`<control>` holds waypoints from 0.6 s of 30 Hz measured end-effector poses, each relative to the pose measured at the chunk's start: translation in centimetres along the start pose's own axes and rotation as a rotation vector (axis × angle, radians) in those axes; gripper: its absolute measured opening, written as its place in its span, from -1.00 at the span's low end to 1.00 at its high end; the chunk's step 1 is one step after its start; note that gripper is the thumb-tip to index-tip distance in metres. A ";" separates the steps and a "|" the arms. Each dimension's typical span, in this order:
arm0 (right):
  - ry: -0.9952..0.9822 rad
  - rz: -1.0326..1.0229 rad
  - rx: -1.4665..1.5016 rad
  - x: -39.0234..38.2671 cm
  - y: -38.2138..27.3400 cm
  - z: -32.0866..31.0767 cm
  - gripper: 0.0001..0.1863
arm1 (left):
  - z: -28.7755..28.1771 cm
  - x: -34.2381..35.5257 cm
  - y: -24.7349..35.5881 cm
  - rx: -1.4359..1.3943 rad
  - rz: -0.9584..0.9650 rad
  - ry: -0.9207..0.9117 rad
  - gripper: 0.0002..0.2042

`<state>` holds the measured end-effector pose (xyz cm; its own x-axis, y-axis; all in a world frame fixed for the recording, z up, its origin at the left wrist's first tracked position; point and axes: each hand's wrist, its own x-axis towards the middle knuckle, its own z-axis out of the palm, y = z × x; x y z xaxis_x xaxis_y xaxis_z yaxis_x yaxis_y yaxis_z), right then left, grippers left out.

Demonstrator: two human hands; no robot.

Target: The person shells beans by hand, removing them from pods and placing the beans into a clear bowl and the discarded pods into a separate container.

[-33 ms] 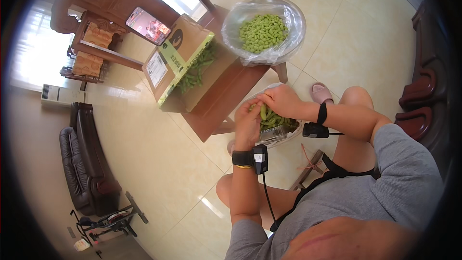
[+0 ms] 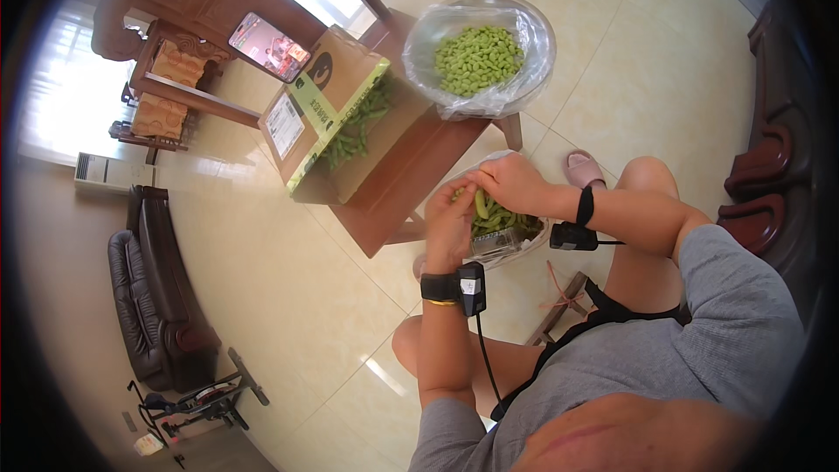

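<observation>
My left hand point(image 2: 448, 225) and my right hand point(image 2: 509, 184) meet at the fingertips, both closed in a pinch. Between them a green bean pod point(image 2: 481, 204) points downward, partly covered by the fingers. Directly below stands a bag-lined container point(image 2: 535, 240) with green pods point(image 2: 498, 217) in it; my hands hide part of it. Beyond my hands, a metal bowl point(image 2: 544, 39) lined with clear plastic holds a heap of shelled green beans point(image 2: 479, 60). To its left is an open cardboard box point(image 2: 284, 127) with more unshelled pods point(image 2: 358, 129) inside.
Box and bowl rest on a reddish-brown wooden bench point(image 2: 371, 225). A lit phone point(image 2: 269, 46) is propped above the box. A dark leather sofa point(image 2: 166, 288) and an exercise machine point(image 2: 205, 402) stand at left. Dark carved furniture point(image 2: 760, 157) is at right.
The pod between my fingertips has tilted very slightly. My hands, the bowl and the box stay where they were.
</observation>
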<state>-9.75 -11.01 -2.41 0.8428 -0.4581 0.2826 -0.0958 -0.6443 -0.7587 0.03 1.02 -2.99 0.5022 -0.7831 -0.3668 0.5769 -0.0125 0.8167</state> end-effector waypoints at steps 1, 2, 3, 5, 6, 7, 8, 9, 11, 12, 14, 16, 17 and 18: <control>0.032 -0.033 0.117 -0.1 0.4 0.3 -0.73 | -0.1 0.0 0.1 0.000 0.000 -0.002 -0.83; 0.033 -0.033 0.115 -0.2 0.9 0.6 -0.73 | -0.1 -0.1 0.3 -0.025 -0.009 -0.029 -0.83; 0.021 -0.013 0.138 -0.2 0.9 0.7 -0.74 | -0.2 -0.2 0.5 -0.050 -0.018 -0.053 -0.82; 0.008 0.006 0.160 -0.3 0.9 0.8 -0.76 | -0.5 -0.3 0.8 -0.073 -0.026 -0.072 -0.84; 0.025 -0.026 0.147 -0.2 0.4 0.5 -0.77 | -0.6 -0.2 0.8 -0.093 -0.037 -0.090 -0.86; 0.042 -0.057 0.135 -0.2 0.2 0.3 -0.78 | -0.5 -0.2 0.8 -0.093 -0.038 -0.088 -0.86; 0.040 -0.055 0.137 -0.2 0.2 0.4 -0.78 | -0.4 -0.2 0.7 -0.044 -0.019 -0.065 -0.85; 0.063 -0.057 0.100 -0.3 0.1 0.4 -0.78 | -0.3 -0.4 0.6 0.006 0.003 -0.044 -0.85; 0.086 -0.058 0.064 -0.3 0.0 0.5 -0.77 | 0.0 -0.2 0.0 0.030 0.029 -0.014 -0.83; 0.121 -0.082 0.030 -0.3 -0.1 0.5 -0.77 | 0.1 -0.1 -0.3 0.054 0.053 0.016 -0.82; 0.156 -0.104 -0.003 -0.4 -0.2 0.3 -0.76 | 0.0 0.0 -0.6 0.057 0.047 0.006 -0.81; 0.078 -0.084 -0.093 -0.4 -0.7 -0.3 -0.83 | -0.2 0.1 -0.7 0.060 0.042 -0.005 -0.79; 0.078 -0.084 -0.092 -0.4 -0.6 -0.3 -0.83 | -0.4 0.1 -0.7 0.065 0.043 -0.039 -0.79; 0.090 -0.106 -0.097 -0.4 -0.5 -0.2 -0.83 | -0.4 0.1 -0.7 0.069 0.043 -0.073 -0.78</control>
<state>-10.11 -10.64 -2.04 0.8007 -0.4345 0.4124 -0.0632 -0.7459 -0.6631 -0.08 1.19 -3.76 0.4755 -0.8273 -0.2992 0.5088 -0.0188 0.8607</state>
